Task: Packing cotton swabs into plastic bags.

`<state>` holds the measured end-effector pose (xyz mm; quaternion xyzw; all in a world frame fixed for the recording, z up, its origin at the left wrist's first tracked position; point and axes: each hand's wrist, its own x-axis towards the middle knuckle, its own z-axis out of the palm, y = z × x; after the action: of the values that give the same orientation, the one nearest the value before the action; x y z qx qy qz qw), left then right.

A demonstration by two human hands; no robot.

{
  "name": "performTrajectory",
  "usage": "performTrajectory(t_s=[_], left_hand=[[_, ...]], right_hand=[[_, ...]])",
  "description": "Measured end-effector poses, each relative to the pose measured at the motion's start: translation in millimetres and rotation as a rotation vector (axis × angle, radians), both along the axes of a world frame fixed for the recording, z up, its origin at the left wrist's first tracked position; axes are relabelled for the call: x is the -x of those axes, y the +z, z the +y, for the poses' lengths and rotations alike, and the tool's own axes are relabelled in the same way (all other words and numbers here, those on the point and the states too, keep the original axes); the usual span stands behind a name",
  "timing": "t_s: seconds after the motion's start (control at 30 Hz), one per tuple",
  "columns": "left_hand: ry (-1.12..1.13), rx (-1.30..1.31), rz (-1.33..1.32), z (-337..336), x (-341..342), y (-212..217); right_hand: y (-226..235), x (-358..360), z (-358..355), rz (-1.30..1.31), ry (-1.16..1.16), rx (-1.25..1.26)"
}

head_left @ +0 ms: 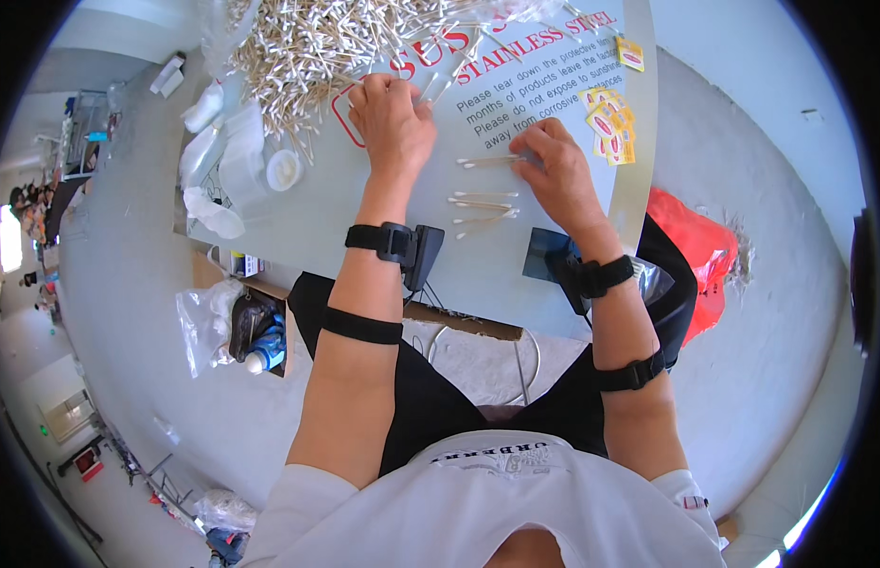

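Note:
A big heap of cotton swabs (293, 57) covers the far left of the table, which has printing on its surface. At the heap's near right edge is my left hand (393, 123), its fingers curled down; what they pinch, if anything, is hidden. To the right, my right hand (558, 170) grips a few cotton swabs (487, 162) between thumb and fingers, their white tips pointing left. Just nearer to me, several loose swabs (484, 202) lie crosswise in small groups on the table. Small yellow-and-white cards (610, 125) are fanned out beyond my right hand.
A single yellow card (631, 54) lies at the far right edge. Clear plastic bags (237, 151) and a small round white tub (284, 170) sit at the left. Below the table are a box of items (260, 327) at left and a red bag (700, 256) at right.

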<state>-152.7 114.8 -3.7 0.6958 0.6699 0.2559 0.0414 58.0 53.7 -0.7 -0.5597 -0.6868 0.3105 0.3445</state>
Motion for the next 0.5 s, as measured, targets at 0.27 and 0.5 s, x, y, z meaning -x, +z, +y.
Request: performTrajectory(t_s=[0.27, 0.5], left_hand=[[0.023, 0.021, -0.002, -8.3, -4.9, 1.2], [0.022, -0.034, 0.002, -23.7, -9.7, -5.0]], right_hand=[[-1.4, 4.1, 0.0, -0.016, -0.021, -0.014], [0.8, 5.5, -3.0, -0.063, -0.011, -0.041]])
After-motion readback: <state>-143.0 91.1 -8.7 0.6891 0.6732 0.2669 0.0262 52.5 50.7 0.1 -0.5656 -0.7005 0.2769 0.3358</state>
